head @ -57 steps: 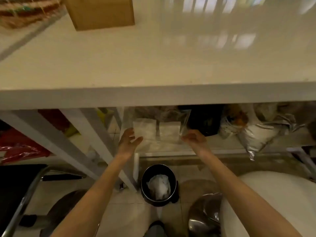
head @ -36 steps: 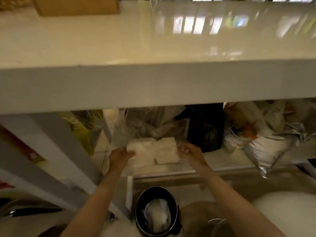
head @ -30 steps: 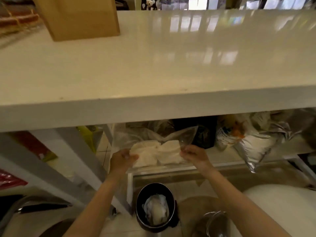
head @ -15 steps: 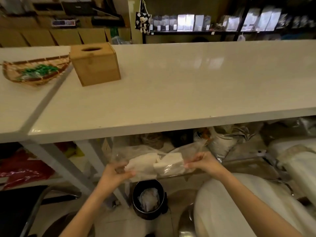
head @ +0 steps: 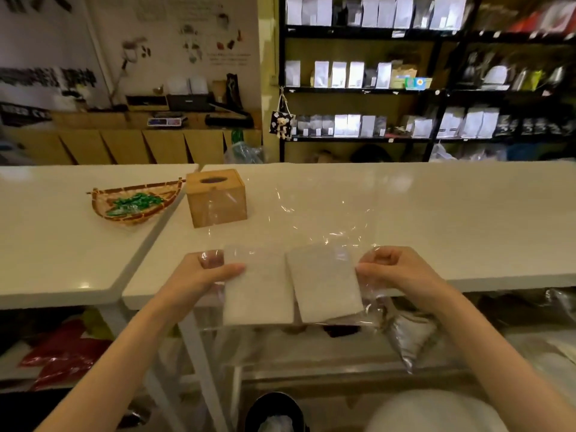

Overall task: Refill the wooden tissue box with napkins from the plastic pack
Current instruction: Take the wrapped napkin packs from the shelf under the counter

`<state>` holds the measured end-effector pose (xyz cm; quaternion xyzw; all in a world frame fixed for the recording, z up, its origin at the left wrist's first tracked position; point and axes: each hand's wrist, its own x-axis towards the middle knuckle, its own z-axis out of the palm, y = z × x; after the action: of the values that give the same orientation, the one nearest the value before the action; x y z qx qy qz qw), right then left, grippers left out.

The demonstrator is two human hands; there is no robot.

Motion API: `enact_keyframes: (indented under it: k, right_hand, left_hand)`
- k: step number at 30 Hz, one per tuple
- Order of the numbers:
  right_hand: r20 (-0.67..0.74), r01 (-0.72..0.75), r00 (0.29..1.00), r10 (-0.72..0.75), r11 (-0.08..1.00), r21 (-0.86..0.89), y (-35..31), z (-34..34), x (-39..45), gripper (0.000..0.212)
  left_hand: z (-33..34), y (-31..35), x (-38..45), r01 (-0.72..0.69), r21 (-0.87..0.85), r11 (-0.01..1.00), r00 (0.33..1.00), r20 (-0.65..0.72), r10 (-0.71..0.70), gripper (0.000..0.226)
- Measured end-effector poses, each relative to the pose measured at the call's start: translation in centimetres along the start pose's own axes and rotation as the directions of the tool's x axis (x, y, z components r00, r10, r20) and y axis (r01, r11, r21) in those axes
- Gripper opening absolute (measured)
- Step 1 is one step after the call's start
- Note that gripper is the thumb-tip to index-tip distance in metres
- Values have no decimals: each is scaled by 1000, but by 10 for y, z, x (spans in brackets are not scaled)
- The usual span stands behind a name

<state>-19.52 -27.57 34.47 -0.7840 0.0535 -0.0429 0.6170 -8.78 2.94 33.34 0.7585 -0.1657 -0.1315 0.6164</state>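
Observation:
I hold a clear plastic pack upright over the near edge of the white counter. Two white stacks of napkins lie side by side in its bottom. My left hand grips the pack's left side and my right hand grips its right side. The wooden tissue box, with an oval slot on top, stands on the counter beyond and left of the pack, partly seen through the plastic.
A woven basket with green wrapped sweets sits left of the box on a second white table. Under the counter are a low shelf with bags and a black bin. Dark shelving with packets fills the back wall.
Both hands lifted the pack from the shelf under the counter up to counter height. My view rose from the shelf to the counter top and the room behind.

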Motion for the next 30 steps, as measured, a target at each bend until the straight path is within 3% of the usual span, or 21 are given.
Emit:
enact_keyframes:
  k: [3, 6, 9, 10, 13, 18, 23, 27, 30]
  right_hand:
    - [-84, 18, 996, -15, 999, 28, -22, -8, 24, 7]
    - [-143, 25, 990, -16, 998, 58, -35, -16, 50, 7]
    - [-192, -11, 981, 27, 996, 84, -38, -21, 81, 10]
    - [-210, -27, 977, 45, 996, 87, -37, -22, 92, 10]
    - [-269, -92, 957, 108, 993, 71, -30, -22, 121, 11]
    - [-301, -202, 932, 204, 979, 39, -8, -18, 151, 15]
    - [-356, -289, 889, 288, 956, 52, 7, -19, 167, 20]
    - [-361, -286, 883, 300, 954, 94, 7, -20, 177, 17]
    - [-394, -267, 877, 276, 961, 79, 7, -18, 184, 12]
  left_hand:
    - [-2, 24, 31, -2, -38, 999, 1000, 1, 2, 16]
    - [-4, 39, 68, -31, -87, 996, 999, -31, 29, 25]
    - [-1, 43, 105, -5, -135, 991, 999, -40, -1, 6]
    - [0, 40, 119, -1, -139, 990, 999, -35, -4, 11]
    - [4, 32, 144, 78, -161, 984, 997, -2, -80, 6]
    - [4, 9, 171, 242, -241, 940, 970, 39, -240, 29]
    - [7, 4, 182, 344, -291, 893, 939, 128, -320, 16]
    - [7, 4, 184, 319, -261, 911, 944, 166, -283, 24]
    - [9, 2, 184, 239, -221, 945, 970, 86, -225, 20]
